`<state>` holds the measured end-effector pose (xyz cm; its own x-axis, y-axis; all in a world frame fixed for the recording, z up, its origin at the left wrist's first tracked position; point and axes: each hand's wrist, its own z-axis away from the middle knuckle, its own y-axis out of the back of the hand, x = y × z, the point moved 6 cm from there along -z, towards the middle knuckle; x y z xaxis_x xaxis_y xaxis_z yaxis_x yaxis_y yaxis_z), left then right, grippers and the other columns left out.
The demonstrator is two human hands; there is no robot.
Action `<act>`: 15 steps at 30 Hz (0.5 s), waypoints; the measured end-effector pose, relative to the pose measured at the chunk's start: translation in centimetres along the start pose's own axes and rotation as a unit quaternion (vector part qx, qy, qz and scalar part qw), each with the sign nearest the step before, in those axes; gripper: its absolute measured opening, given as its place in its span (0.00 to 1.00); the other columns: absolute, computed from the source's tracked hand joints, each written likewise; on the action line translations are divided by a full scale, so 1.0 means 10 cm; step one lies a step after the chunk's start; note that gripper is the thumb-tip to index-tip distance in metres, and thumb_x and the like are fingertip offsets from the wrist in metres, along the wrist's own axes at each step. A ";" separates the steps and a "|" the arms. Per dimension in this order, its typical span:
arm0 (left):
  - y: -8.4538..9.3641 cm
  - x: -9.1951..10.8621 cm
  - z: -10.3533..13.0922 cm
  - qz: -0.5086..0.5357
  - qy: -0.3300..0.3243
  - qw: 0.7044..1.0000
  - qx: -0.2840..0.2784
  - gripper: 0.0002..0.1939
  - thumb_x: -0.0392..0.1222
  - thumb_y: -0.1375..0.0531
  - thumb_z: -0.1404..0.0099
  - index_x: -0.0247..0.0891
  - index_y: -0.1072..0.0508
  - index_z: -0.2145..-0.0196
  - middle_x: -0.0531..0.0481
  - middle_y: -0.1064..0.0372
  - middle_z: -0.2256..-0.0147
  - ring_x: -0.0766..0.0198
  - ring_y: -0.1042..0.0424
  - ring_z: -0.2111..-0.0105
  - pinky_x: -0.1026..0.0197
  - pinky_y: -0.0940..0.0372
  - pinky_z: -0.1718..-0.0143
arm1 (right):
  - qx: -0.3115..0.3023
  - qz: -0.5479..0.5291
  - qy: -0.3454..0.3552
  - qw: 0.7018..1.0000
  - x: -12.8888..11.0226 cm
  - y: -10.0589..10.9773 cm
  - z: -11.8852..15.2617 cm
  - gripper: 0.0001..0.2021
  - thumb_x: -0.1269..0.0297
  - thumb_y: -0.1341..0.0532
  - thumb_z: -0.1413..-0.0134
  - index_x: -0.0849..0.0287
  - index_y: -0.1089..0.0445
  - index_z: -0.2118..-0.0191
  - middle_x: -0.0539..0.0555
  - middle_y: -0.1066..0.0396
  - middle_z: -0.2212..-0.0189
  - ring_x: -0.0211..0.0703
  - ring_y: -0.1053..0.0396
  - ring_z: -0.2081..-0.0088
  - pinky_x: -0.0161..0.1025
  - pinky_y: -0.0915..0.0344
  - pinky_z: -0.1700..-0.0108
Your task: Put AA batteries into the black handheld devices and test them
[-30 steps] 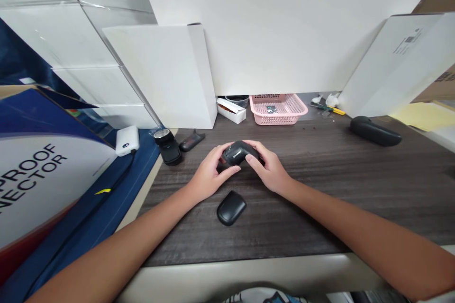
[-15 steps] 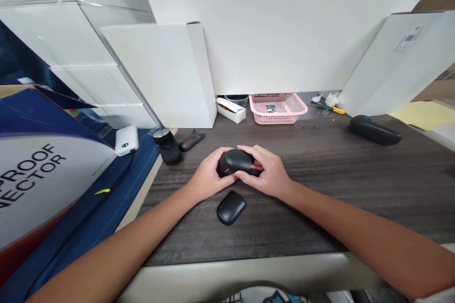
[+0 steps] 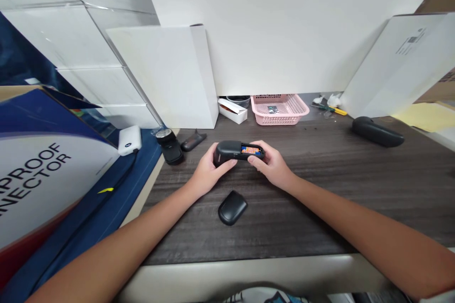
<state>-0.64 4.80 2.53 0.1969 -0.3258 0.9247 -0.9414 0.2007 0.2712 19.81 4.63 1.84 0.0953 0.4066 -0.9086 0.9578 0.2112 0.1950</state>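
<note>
A black rounded device (image 3: 229, 148) is held level between both hands above the dark table. Its right part is uncovered and shows orange and blue batteries (image 3: 250, 150) inside. My left hand (image 3: 209, 170) is closed round the device's left end, thumb along the near side. The right end is gripped by my right hand (image 3: 272, 164), its thumb beside the batteries. On the table below lies a loose black cover (image 3: 232, 208), touched by neither hand.
Behind stand a pink basket (image 3: 279, 120) and a small white box (image 3: 232, 111). A black lamp-like item (image 3: 169, 147) and a small dark part (image 3: 194, 141) lie left. Another black device (image 3: 377, 132) lies right, near a yellow-handled tool (image 3: 336, 110).
The device has been turned in my hands, so that its battery opening and the batteries show more plainly. My right fingers have shifted toward its right end. The view has moved slightly.
</note>
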 end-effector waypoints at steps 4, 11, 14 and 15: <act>-0.01 0.00 -0.01 0.017 -0.013 0.999 -0.036 0.25 0.53 0.32 0.31 0.39 0.32 0.43 0.46 0.28 0.48 0.55 0.29 0.47 0.56 0.36 0.42 | -0.006 -0.023 -0.029 0.999 0.09 -0.02 -0.01 0.19 0.47 0.35 0.35 0.55 0.31 0.48 0.51 0.27 0.64 0.40 0.31 0.67 0.37 0.32 0.64; 0.02 0.02 -0.02 0.025 -0.024 0.999 -0.026 0.22 0.58 0.38 0.28 0.38 0.29 0.47 0.45 0.28 0.52 0.54 0.31 0.48 0.56 0.35 0.42 | 0.004 0.002 -0.020 1.000 0.04 -0.02 0.02 0.18 0.47 0.36 0.34 0.55 0.31 0.49 0.51 0.28 0.64 0.40 0.32 0.67 0.36 0.33 0.65; 0.02 0.03 -0.03 0.030 -0.031 0.999 -0.030 0.23 0.58 0.38 0.28 0.38 0.29 0.46 0.45 0.28 0.51 0.54 0.31 0.48 0.56 0.35 0.42 | 0.006 0.017 -0.013 1.000 -0.01 -0.03 0.03 0.17 0.49 0.35 0.35 0.55 0.31 0.49 0.51 0.28 0.63 0.41 0.32 0.65 0.37 0.34 0.64; 0.02 0.03 -0.03 0.032 -0.033 0.999 -0.030 0.24 0.59 0.38 0.28 0.38 0.29 0.46 0.45 0.28 0.51 0.54 0.30 0.48 0.56 0.34 0.42 | 0.006 0.020 -0.013 1.000 -0.02 -0.03 0.04 0.17 0.50 0.35 0.35 0.55 0.31 0.49 0.51 0.28 0.62 0.41 0.32 0.65 0.37 0.34 0.63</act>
<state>-0.68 4.98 2.95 0.1172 -0.3710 0.9212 -0.9332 0.2763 0.2300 19.62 4.12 1.81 0.1401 0.3917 -0.9094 0.9563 0.1844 0.2268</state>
